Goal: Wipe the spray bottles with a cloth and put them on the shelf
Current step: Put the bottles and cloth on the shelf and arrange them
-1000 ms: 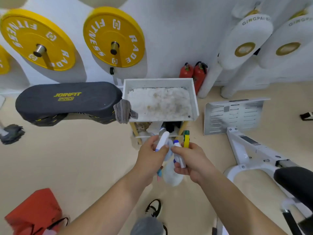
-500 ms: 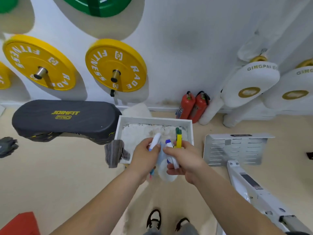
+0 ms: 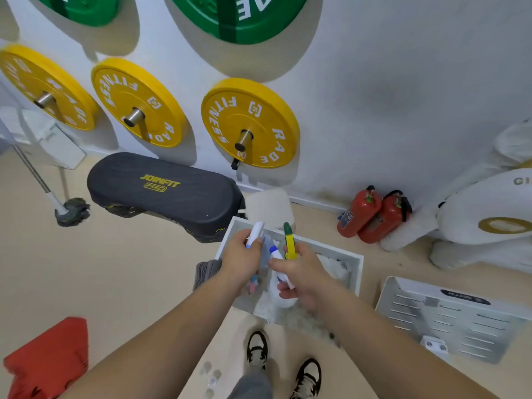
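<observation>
The white wall [image 3: 374,82] carries a green weight plate [image 3: 239,15] and, below it, three yellow weight plates [image 3: 250,122] on steel pegs. The beige floor [image 3: 129,283] runs below the wall. A black JOINFIT pad [image 3: 161,191] lies along the wall base, left of the shelf. A perforated metal plate [image 3: 449,318] lies on the floor to the right. The white shelf [image 3: 358,272] stands directly in front of the person; its top tray is dusted with white residue. Two red fire extinguishers [image 3: 359,211] stand against the wall, behind and right of the shelf. A grey cloth [image 3: 205,272] hangs over the left edge of the shelf.

Both hands are above the top tray.

- The left hand [image 3: 240,260] grasps the white-headed spray bottle [image 3: 254,234] by the neck, nozzle pointing away from the person.
- The right hand [image 3: 302,272] is clenched around two items: the blue-tipped spray bottle [image 3: 275,252], whose white body hangs below the fingers, and the yellow-and-green spray bottle [image 3: 290,243], of which only the head shows.

The three spray heads are close together between the hands. Contact between any bottle and the tray cannot be determined.
</observation>
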`<act>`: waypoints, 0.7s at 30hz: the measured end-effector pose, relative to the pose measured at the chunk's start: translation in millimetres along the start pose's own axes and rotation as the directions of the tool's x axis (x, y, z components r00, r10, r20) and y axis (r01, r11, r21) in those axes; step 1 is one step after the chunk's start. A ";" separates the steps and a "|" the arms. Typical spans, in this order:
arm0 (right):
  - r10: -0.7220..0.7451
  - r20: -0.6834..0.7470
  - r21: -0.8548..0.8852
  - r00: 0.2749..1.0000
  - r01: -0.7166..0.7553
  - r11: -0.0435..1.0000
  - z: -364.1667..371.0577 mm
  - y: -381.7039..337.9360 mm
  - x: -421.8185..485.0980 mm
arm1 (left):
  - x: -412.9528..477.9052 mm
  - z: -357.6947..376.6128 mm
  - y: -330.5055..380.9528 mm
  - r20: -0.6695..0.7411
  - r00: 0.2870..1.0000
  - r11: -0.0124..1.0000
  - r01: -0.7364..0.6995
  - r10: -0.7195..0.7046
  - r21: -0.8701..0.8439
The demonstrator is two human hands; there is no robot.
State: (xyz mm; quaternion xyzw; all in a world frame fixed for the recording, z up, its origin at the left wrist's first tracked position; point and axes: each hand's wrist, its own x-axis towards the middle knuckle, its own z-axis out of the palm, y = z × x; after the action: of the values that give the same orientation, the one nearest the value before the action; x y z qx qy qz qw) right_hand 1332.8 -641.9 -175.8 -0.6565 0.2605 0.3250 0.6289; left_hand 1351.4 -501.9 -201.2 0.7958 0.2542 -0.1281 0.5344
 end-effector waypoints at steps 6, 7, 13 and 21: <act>-0.001 -0.014 -0.058 1.000 0.000 0.998 17.0 -18.7 28.8 | 31.0 -4.1 -5.7 0.004 1.000 1.000 0.002 -0.002 0.005; 0.001 -0.001 -0.073 1.000 -0.001 0.997 20.7 -20.1 31.8 | 35.4 -5.2 -6.7 0.008 1.000 1.000 -0.003 0.003 -0.002; 0.003 -0.009 -0.096 1.000 -0.004 0.995 34.9 -19.9 52.2 | 47.5 -9.8 -13.0 0.044 0.999 0.999 -0.027 0.029 -0.038; -0.080 -0.038 -0.054 0.996 0.078 0.995 40.7 -6.0 63.1 | 45.1 -14.2 -27.2 0.019 0.999 0.979 0.051 -0.049 -0.195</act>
State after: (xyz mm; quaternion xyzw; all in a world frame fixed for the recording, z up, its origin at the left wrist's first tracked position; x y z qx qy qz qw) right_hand 1374.5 -596.8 -219.4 -0.6891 0.2383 0.2934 0.6183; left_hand 1373.5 -468.7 -238.4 0.7319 0.2817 -0.1217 0.6084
